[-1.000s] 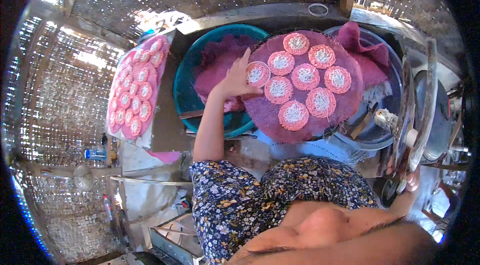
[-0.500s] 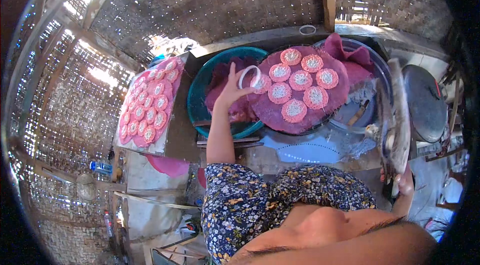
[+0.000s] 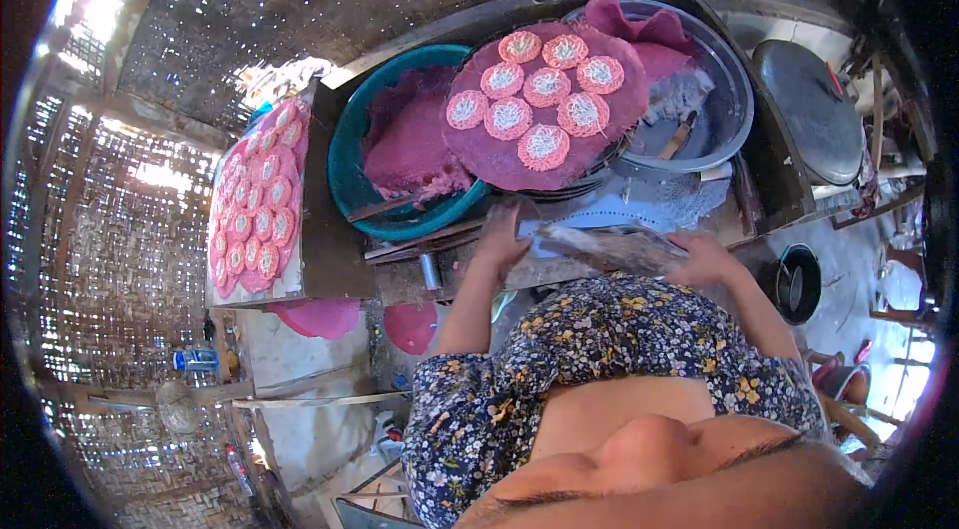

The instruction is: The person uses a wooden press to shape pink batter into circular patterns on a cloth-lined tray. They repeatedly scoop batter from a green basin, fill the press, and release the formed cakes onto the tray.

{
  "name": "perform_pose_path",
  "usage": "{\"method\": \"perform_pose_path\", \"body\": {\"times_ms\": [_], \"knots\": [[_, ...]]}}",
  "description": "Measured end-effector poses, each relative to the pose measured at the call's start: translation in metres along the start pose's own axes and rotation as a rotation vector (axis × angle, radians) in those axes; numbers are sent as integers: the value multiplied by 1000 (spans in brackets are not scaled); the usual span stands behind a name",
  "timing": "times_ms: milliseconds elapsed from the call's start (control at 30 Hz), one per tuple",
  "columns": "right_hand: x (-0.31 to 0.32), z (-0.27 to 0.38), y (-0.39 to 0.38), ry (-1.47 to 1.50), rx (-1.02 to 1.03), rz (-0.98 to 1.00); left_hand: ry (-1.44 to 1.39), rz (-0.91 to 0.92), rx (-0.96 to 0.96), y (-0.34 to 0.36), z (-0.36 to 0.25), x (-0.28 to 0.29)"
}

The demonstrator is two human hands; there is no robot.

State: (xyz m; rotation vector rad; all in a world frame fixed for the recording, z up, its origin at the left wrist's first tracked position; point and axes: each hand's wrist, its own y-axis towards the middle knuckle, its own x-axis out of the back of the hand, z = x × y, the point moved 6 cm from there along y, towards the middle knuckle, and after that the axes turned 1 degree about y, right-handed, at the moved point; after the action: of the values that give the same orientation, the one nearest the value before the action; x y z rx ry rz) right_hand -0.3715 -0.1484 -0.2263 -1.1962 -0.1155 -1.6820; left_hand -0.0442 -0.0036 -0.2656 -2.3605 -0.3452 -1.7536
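Observation:
My left hand (image 3: 502, 241) is closed at the table's front edge. Beside its fingers a pale curved edge shows, the white ring (image 3: 532, 237), blurred by motion. My right hand (image 3: 701, 257) grips the right end of a worn wooden board (image 3: 624, 251), held roughly level in front of my body. The board's left end comes close to my left hand; whether they touch I cannot tell. Beyond my hands lies a round pink cloth (image 3: 478, 148) bearing several pink discs of thin strands (image 3: 544, 146) with white centres.
On the left stand a teal basin (image 3: 350, 204) with pink cloth inside and a tilted tray of discs (image 3: 258, 194). A grey basin (image 3: 744, 109) and a dark lid (image 3: 807, 109) are on the right. A small metal cylinder (image 3: 431, 271) is near the table edge.
My left hand has left the disc at the cloth's left side and come back toward my body. My right hand has swung the wooden board from upright at the right to level before me.

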Motion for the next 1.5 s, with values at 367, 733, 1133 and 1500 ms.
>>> {"method": "perform_pose_path", "body": {"times_ms": [367, 733, 1133, 1500], "knots": [[-27, 25, 92, -318, 226, -394, -502, -510, 341, -34, 56, 28], [183, 75, 91, 248, 467, -993, -858, -652, 638, 63, 78, 113], [208, 35, 200, 93, 321, -874, -152, -670, 535, 70, 53, 140], [254, 41, 179, 108, 385, -740, -1021, -284, 451, 85, 4, 175]]}}
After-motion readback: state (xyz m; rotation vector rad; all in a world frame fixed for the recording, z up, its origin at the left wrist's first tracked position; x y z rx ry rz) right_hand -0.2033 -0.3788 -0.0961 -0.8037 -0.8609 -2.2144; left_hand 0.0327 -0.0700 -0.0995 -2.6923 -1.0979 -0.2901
